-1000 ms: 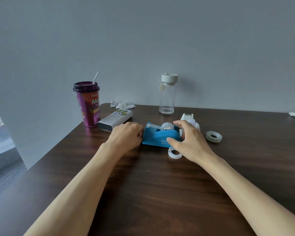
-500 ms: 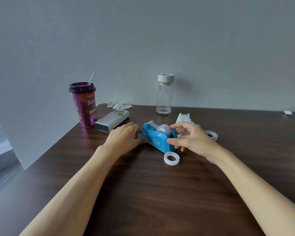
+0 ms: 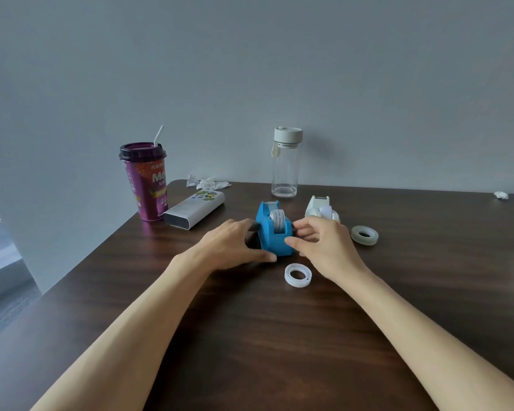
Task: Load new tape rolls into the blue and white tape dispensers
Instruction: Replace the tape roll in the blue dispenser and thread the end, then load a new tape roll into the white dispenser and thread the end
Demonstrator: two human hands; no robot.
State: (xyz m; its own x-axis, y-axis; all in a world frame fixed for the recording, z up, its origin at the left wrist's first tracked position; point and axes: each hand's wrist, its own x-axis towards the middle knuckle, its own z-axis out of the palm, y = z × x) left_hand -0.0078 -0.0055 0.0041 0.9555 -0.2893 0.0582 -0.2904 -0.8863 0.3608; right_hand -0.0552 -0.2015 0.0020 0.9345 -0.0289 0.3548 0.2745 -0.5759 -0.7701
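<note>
Blue tape dispenser: mid-table, roll seated inside, grasped on both sides by left hand and right hand. White dispenser just behind. Two loose tape rolls: white in front, clear right.

Both forearms are bare to the frame edge, left hand and right hand ringless
</note>
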